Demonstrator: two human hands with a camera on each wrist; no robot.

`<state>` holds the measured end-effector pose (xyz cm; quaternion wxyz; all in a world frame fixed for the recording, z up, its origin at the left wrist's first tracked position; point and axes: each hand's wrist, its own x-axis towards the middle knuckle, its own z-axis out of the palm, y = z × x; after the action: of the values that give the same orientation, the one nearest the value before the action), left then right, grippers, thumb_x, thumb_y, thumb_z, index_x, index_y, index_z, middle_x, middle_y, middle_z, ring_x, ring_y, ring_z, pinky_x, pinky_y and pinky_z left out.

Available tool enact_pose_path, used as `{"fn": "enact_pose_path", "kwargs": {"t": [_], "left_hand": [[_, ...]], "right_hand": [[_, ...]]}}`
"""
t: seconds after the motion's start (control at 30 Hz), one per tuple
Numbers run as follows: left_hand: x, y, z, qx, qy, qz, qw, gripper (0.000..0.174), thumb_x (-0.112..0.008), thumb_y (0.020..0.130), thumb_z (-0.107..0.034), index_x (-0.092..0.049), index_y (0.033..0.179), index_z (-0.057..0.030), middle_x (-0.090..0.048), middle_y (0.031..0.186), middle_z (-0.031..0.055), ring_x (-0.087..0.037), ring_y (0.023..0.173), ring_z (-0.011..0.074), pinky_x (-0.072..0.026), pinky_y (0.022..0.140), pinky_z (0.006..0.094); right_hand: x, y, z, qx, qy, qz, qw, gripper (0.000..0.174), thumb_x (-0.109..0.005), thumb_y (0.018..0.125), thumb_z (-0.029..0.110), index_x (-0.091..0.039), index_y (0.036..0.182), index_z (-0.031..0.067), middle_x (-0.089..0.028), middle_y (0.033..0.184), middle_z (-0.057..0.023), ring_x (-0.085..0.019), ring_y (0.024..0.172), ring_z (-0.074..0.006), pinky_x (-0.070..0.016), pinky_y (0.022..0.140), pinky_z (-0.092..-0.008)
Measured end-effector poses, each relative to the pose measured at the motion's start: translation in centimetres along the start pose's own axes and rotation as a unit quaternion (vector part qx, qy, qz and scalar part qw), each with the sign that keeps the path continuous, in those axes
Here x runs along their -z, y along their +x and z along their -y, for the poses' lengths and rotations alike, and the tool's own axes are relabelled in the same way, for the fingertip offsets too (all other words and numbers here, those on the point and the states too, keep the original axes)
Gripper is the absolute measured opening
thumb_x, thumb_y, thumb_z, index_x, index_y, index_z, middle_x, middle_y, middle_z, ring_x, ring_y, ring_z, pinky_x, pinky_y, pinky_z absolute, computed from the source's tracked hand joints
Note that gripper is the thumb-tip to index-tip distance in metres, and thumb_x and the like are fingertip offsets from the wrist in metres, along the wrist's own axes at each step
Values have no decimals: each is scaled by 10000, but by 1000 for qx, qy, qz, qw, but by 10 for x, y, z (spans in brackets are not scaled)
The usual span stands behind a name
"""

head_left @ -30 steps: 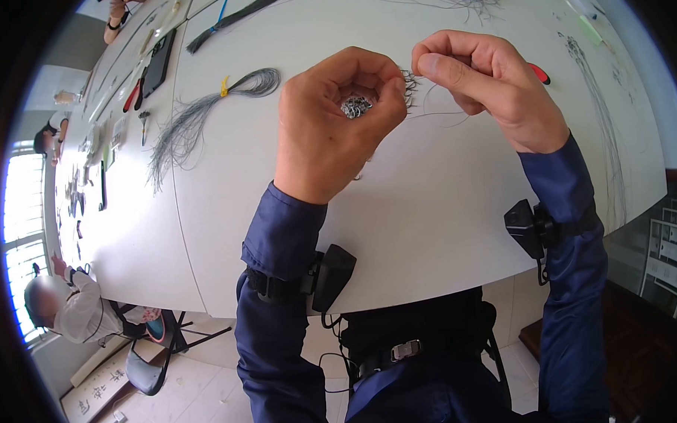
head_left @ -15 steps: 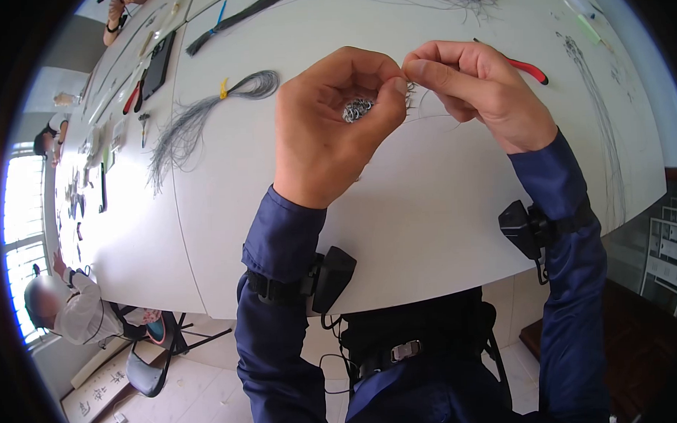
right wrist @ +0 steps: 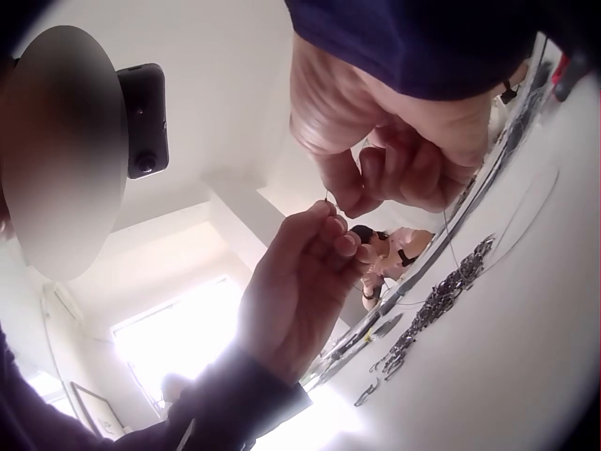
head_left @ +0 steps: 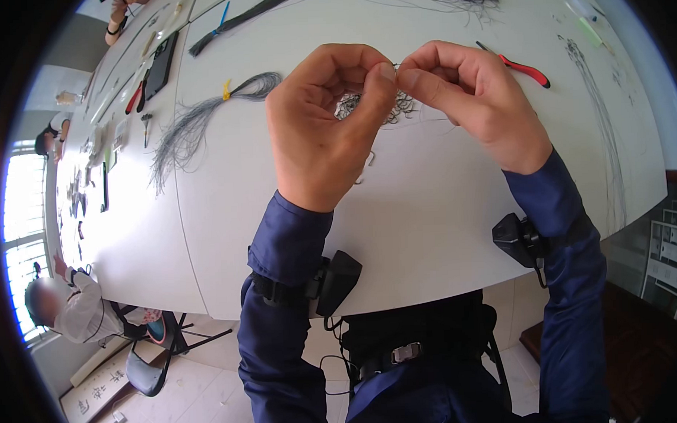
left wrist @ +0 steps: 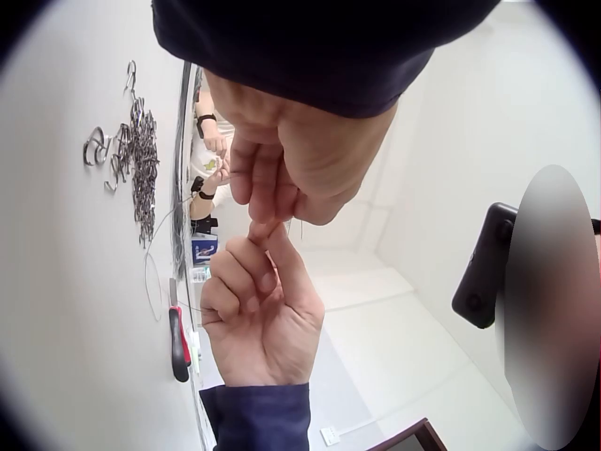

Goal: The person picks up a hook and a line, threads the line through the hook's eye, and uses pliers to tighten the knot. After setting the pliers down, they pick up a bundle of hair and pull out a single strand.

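Observation:
Both of my hands are raised just above the white table [head_left: 428, 208], fingertips meeting. My left hand [head_left: 375, 80] pinches a thin wire [right wrist: 327, 199] between thumb and forefinger, its other fingers curled. My right hand [head_left: 416, 74] pinches the same wire from the other side. In the left wrist view the left hand [left wrist: 272, 188] is above and the right hand [left wrist: 254, 254] below, tips touching. Under the hands lies a pile of small metal rings and hooks [left wrist: 136, 155], partly hidden in the head view [head_left: 350, 103]. A loose wire strand [right wrist: 446, 246] trails from my right hand toward the table.
Red-handled pliers [head_left: 526, 69] lie just beyond my right hand. A grey wire bundle with a yellow tie [head_left: 201, 115] lies left, a dark bundle with a blue tie [head_left: 235, 17] at the far edge. Fine strands [head_left: 596, 105] run along the right. A seated person [head_left: 58, 303] is far left.
My right hand has moved left until its fingertips meet those of the left hand. The pliers behind it are now uncovered.

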<state>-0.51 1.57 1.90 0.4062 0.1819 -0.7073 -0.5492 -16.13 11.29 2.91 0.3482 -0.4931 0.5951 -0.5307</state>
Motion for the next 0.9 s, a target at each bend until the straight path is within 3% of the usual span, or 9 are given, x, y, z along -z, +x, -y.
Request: {"fn": "enact_pose_path", "kwargs": {"t": [0.07,0.17,0.27,0.37,0.47,0.57,0.67,0.77,0.9], "left_hand": [[-1,0,1,-8,23,-19,1000,109,-662,937,-30,-645,986,66,-677,831,74,-645,751,117,-519,703,233],[0,2,7,-35,66,-39,996,90,-657,933,-12,-646,981,63,-679,844,72,-641,756,116,-523,726,238],[0,2,7,-45,138,-40,989,81,-668,923,-13,-655,970,52,-688,840,60,-642,758,109,-523,749,243],[1,4,15,-92,192,-36,976,53,-697,858,-23,-676,905,-11,-708,797,69,-673,698,153,-512,611,271],[-1,3,15,-110,213,7,971,42,-696,854,-25,-675,888,-12,-704,778,71,-672,688,170,-506,586,285],[-2,1,15,-75,187,45,978,50,-699,854,-28,-683,898,-10,-705,774,74,-675,693,172,-511,602,279],[-4,0,12,-45,147,58,986,56,-697,863,-28,-690,914,-4,-711,781,78,-679,705,162,-518,637,273],[-5,-1,8,-23,100,58,993,57,-686,880,-26,-688,925,10,-717,789,77,-680,721,143,-525,679,266],[-4,-2,0,8,56,57,997,77,-673,909,-22,-668,954,41,-704,810,73,-664,752,125,-526,719,256]], "right_hand": [[-7,-4,2,21,-72,-44,996,121,-681,919,148,-692,942,30,-550,674,32,-407,571,-33,-314,510,-222],[-14,-9,10,105,-242,-89,960,54,-679,891,87,-659,911,41,-558,666,-41,-489,533,-124,-378,504,-274],[-17,-8,7,227,-302,-118,918,50,-671,875,45,-631,903,38,-598,711,-99,-584,582,-247,-448,541,-336],[-15,-7,8,243,-338,-116,902,55,-661,880,41,-613,905,31,-650,783,-117,-633,651,-311,-481,576,-382],[-6,-4,10,218,-324,-102,915,60,-675,880,57,-628,908,32,-622,720,-111,-598,596,-274,-462,555,-352],[2,-2,4,133,-271,-70,951,57,-680,926,50,-657,965,16,-444,644,20,-372,582,-51,-324,523,-241],[10,2,0,57,-191,-44,979,124,-698,924,154,-682,935,31,-499,580,-11,-446,536,-83,-370,522,-251],[15,5,-7,57,-121,-24,991,170,-703,936,194,-700,950,25,-507,605,41,-426,565,-34,-350,521,-235],[17,8,-15,38,-65,-13,997,195,-715,926,209,-710,948,16,-507,611,64,-422,569,-26,-337,517,-232]]}}
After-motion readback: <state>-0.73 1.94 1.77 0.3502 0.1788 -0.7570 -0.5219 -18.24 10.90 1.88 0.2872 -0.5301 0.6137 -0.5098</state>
